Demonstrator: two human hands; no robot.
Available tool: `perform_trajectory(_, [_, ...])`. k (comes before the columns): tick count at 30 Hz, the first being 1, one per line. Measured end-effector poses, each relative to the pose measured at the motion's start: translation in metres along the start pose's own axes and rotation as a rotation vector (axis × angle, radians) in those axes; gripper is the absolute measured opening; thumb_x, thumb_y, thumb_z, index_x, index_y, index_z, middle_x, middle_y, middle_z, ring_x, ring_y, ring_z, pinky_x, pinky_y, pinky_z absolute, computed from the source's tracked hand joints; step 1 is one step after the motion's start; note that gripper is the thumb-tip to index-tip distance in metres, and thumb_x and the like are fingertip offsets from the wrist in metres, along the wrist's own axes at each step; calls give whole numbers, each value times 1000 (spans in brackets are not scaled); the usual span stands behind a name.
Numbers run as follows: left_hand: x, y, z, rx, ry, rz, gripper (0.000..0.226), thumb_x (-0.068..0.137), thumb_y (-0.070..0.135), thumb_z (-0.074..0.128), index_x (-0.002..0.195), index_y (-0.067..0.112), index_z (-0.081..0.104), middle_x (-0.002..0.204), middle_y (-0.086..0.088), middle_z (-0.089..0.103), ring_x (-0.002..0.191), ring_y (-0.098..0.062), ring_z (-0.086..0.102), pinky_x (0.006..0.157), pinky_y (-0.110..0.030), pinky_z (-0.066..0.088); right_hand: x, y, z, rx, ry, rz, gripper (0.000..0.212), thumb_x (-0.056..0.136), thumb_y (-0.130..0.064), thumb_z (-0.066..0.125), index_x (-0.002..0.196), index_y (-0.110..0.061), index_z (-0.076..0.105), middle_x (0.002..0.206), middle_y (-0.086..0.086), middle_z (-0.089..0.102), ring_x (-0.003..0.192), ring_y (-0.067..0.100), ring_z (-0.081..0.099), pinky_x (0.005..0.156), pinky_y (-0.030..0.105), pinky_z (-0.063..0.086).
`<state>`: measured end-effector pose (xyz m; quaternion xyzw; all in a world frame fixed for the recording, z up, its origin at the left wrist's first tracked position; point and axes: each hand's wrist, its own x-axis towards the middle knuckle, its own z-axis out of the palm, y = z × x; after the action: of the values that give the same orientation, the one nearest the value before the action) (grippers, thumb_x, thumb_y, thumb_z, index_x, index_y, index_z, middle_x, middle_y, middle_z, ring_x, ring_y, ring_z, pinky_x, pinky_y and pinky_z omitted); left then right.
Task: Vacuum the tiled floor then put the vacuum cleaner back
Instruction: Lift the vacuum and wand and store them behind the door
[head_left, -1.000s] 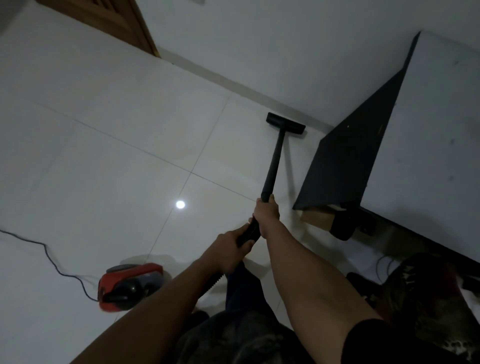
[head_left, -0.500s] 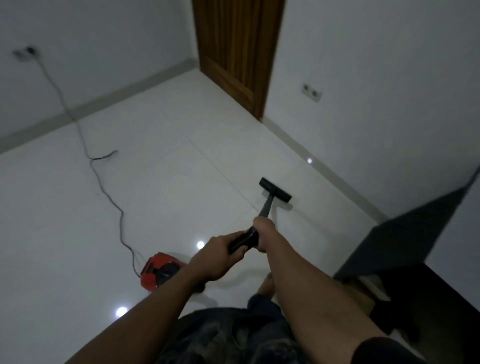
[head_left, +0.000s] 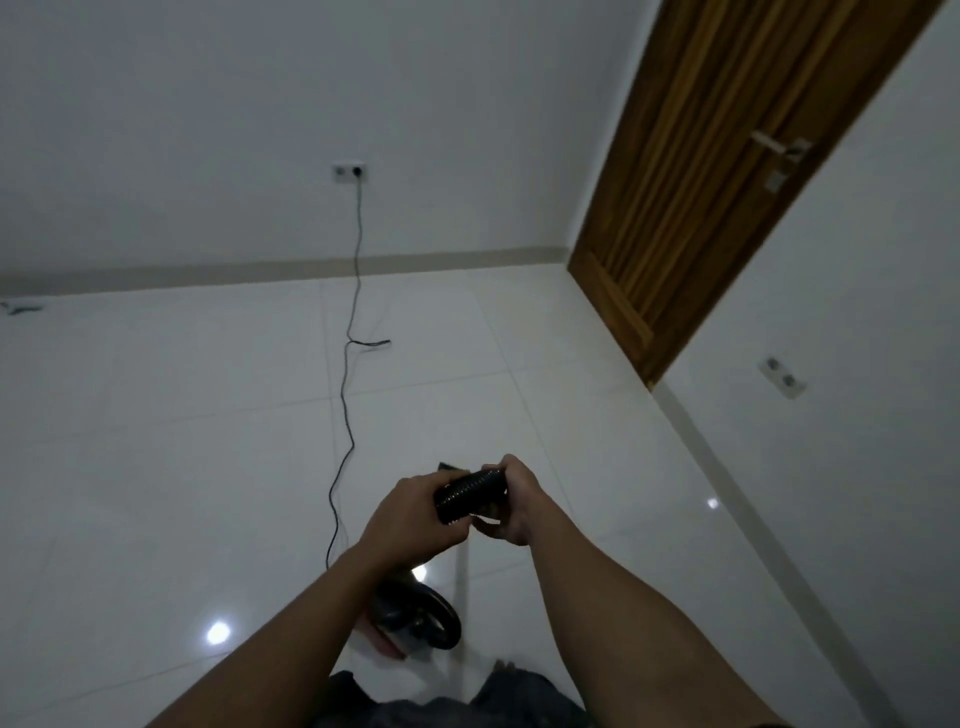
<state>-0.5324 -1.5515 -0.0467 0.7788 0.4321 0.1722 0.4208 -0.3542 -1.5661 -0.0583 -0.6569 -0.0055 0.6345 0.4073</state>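
1. Head view: two bare forearms reach forward from the bottom of the picture, and the hands meet in the lower middle, above the floor (head_left: 156, 441).
2. The left hand (head_left: 410, 512) has its grip clenched around the lower left end of a black ribbed hose (head_left: 467, 491); the fingers wrap around it.
3. The right hand (head_left: 511, 501) grasps the upper right end of the same hose, with the fingers curled over it.
4. The hose lies slanted between the two hands, lifted well above the tiles. A small dark corner shows just behind it; I cannot tell what it is.
5. The vacuum cleaner (head_left: 415, 616) stands on the floor under the left forearm, near the person's legs. A dark round part and a reddish part are visible; the forearm hides the rest.
6. A thin dark cord (head_left: 343, 415) runs from beside the vacuum cleaner across the tiles to the far wall and goes up to a wall socket (head_left: 349, 173).
7. At the right there is a brown wooden door (head_left: 691, 171) with a metal handle (head_left: 779, 145). A double socket (head_left: 784, 378) sits low on the right wall, near the door.
8. The floor is of white glossy tiles with bright light spots (head_left: 218, 632), and a pale skirting (head_left: 208, 275) runs along the foot of the far wall.
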Motion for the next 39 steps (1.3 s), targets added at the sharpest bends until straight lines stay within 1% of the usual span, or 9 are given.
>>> perform_trajectory(8, [33, -8, -51, 36, 274, -116, 66, 63, 53, 68, 127, 38, 65, 102, 19, 71, 88, 1, 66, 81, -29, 58, 22, -33, 55, -161, -134, 13, 42, 102, -28, 29, 110, -8, 65, 64, 7, 73, 48, 20, 70, 51, 29, 59])
perform_trajectory(12, [54, -14, -68, 47, 356, -194, 57, 69, 37, 77, 125, 36, 67, 100, 17, 72, 87, -1, 67, 83, -33, 60, 49, -45, 67, -199, -249, 6, 42, 103, -28, 25, 115, -12, 62, 86, 9, 80, 69, 25, 77, 74, 36, 59])
perform_trajectory(17, [79, -21, -75, 84, 410, -277, 56, 67, 39, 76, 122, 34, 68, 99, 16, 72, 88, -2, 67, 84, -33, 59, 80, -57, 73, -363, -378, -51, 24, 105, -19, 51, 124, -22, 65, 105, 8, 81, 80, 20, 78, 69, 35, 54])
perform_trajectory(19, [83, -23, -71, 96, 404, -311, 56, 67, 36, 79, 122, 33, 69, 100, 16, 73, 90, -2, 67, 85, -33, 59, 89, -58, 71, -472, -396, -106, 37, 99, -9, 63, 133, -23, 61, 119, 15, 77, 77, 20, 76, 66, 35, 52])
perform_trajectory(23, [90, -26, -61, 92, 460, -341, 53, 68, 36, 78, 120, 35, 69, 99, 16, 73, 88, -1, 67, 83, -28, 58, 108, -62, 71, -569, -374, -183, 32, 103, -21, 65, 134, -17, 60, 99, 15, 74, 58, 18, 67, 58, 30, 50])
perform_trajectory(26, [100, -28, -58, 113, 548, -339, 53, 72, 34, 81, 124, 33, 68, 101, 15, 73, 86, -1, 65, 81, -22, 54, 126, -65, 74, -635, -310, -296, 37, 102, -32, 66, 135, -17, 60, 82, 5, 63, 67, 22, 60, 62, 33, 56])
perform_trajectory(30, [103, -46, -53, 54, 650, -364, 54, 77, 28, 83, 128, 27, 66, 107, 13, 70, 96, -4, 63, 87, -22, 50, 153, -69, 78, -719, -205, -430, 47, 101, -48, 62, 140, -23, 55, 103, 1, 65, 97, 25, 67, 89, 48, 60])
perform_trajectory(33, [91, -79, -38, -22, 679, -441, 42, 79, 34, 82, 119, 33, 67, 97, 20, 65, 92, 2, 61, 77, -16, 45, 183, -71, 78, -786, -136, -522, 47, 101, -50, 60, 132, -16, 58, 99, 5, 68, 79, 16, 63, 67, 33, 52])
perform_trajectory(39, [80, -167, 30, -194, 659, -557, 22, 85, 41, 77, 99, 42, 61, 90, 22, 68, 87, 12, 63, 65, -9, 43, 264, -24, 75, -876, -152, -572, 45, 101, -49, 61, 129, -15, 57, 103, 7, 67, 92, 25, 65, 73, 35, 49])
